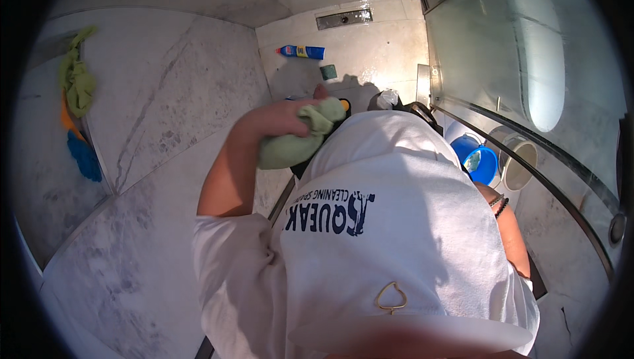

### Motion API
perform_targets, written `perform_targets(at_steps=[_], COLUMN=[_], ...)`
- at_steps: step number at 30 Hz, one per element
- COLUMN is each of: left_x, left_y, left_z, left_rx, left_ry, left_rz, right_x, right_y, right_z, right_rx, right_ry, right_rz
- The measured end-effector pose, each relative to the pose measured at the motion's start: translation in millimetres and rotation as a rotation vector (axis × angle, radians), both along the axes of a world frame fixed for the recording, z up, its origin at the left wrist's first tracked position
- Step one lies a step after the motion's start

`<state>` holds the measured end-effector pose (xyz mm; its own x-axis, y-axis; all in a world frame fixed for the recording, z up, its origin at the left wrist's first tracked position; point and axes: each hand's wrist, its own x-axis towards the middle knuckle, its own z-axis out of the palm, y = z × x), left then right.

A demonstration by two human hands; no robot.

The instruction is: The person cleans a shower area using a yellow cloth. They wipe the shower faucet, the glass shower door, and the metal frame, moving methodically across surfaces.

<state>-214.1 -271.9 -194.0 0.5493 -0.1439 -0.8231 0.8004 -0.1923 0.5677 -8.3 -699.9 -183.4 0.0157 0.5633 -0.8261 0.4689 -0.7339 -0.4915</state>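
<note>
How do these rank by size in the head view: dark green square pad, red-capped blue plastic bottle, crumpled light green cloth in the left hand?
1. Crumpled light green cloth in the left hand, nearer the camera
2. Red-capped blue plastic bottle
3. Dark green square pad

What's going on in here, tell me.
A person in a white sweatshirt grips a crumpled light green cloth in the left hand. The right hand is mostly hidden by the body, so its grip can't be told. On the pale floor ahead lie a blue bottle with a red cap and a small dark green square pad.
</note>
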Motion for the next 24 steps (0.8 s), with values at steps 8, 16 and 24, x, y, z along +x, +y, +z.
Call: perform_targets(at_steps=[8, 16, 24], left_x=[52, 77, 80], left_y=[-48, -82, -20], left_z=[-88, -182, -93], left_rx=[0.136, 0.546, 0.085], left_ry=[0.431, 0.070, 0.195], left_rz=[-0.603, -1.068, -0.343], right_x=[10, 10, -11], right_y=[-26, -35, -37], right_z=[-2, -7, -1], right_rx=[0.126, -0.016, 0.047], right_ry=[-0.122, -0.172, -0.061], right_rz=[0.146, 0.182, 0.069])
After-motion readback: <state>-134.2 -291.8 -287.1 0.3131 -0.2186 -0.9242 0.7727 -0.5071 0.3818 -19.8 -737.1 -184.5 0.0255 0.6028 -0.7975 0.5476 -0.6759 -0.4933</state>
